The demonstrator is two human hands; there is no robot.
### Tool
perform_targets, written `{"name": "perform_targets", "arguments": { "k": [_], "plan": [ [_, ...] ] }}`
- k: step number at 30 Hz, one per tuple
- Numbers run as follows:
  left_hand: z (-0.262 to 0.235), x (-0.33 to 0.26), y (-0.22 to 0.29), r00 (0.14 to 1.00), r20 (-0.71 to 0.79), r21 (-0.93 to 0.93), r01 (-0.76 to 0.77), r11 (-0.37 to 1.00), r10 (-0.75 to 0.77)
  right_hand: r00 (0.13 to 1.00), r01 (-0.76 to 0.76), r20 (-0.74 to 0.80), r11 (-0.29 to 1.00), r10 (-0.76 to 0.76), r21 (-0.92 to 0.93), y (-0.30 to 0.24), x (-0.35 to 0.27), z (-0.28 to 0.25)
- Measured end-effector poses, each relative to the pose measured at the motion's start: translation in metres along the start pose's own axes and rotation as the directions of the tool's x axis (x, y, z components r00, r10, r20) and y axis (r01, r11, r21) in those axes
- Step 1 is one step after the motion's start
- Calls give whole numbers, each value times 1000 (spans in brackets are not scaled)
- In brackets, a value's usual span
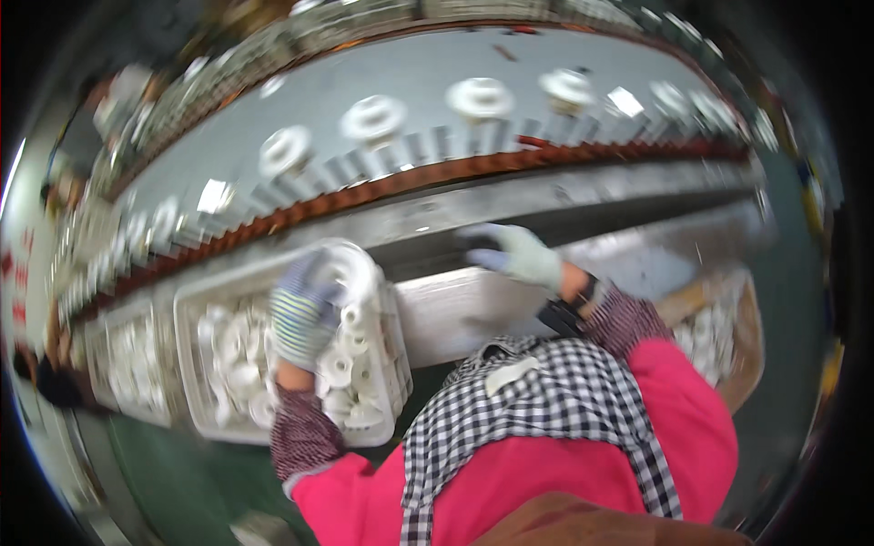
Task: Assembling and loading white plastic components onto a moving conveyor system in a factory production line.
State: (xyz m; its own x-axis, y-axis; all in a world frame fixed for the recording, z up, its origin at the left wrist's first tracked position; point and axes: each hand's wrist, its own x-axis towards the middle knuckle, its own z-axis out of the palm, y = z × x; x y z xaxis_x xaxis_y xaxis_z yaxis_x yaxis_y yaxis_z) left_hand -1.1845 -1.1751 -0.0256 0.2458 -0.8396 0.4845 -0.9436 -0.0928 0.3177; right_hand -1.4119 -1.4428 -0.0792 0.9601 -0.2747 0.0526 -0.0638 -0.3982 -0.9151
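Observation:
My left hand (pixel 305 314), in a striped knit glove, is over a white plastic basket (pixel 187 364). Its fingers close on the edge of a white round flanged piece (pixel 353 273) near the basket's far right corner; motion blur softens the grip. Below it lie many small white spool-like pieces (pixel 337 369) with holes through them. My right hand (pixel 517 255), in a pale glove, hovers over the metal ledge (pixel 473 305), fingers and thumb apart, with nothing visible between them.
Beyond the ledge runs a line of white disc-topped pieces (pixel 481 98) on upright supports, edged by a reddish-brown strip (pixel 410 182). Another basket (pixel 164 409) stands at left. A tan-rimmed container (pixel 751 364) of white pieces sits at right. Other people's arms show far left.

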Motion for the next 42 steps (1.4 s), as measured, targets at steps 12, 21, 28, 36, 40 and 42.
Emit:
{"name": "perform_targets", "arguments": {
  "k": [12, 21, 28, 36, 40, 42],
  "plan": [
    [209, 101, 196, 734, 678, -647, 568, -509, -42, 909, 192, -345, 969, -235, -155, 34, -70, -108],
    [266, 198, 273, 571, 798, -459, 784, -417, 195, 823, 175, -492, 951, -284, -257, 74, -131, -225],
    [274, 272, 311, 641, 768, -546, 661, -514, 8, 775, -104, -604, 980, 186, 168, 155, -174, -328],
    [266, 346, 353, 677, 728, -657, 647, -387, -106, 109, -16, -977, 983, 181, 180, 304, -192, -541],
    [264, 398, 372, 712, 699, -714, 687, -136, -69, 154, 205, -977, 972, -147, -114, 312, -171, -604],
    [254, 423, 382, 762, 643, -764, 645, -7, -76, 314, -104, -909, 942, -273, -319, 305, -155, -605]
  ]
}}
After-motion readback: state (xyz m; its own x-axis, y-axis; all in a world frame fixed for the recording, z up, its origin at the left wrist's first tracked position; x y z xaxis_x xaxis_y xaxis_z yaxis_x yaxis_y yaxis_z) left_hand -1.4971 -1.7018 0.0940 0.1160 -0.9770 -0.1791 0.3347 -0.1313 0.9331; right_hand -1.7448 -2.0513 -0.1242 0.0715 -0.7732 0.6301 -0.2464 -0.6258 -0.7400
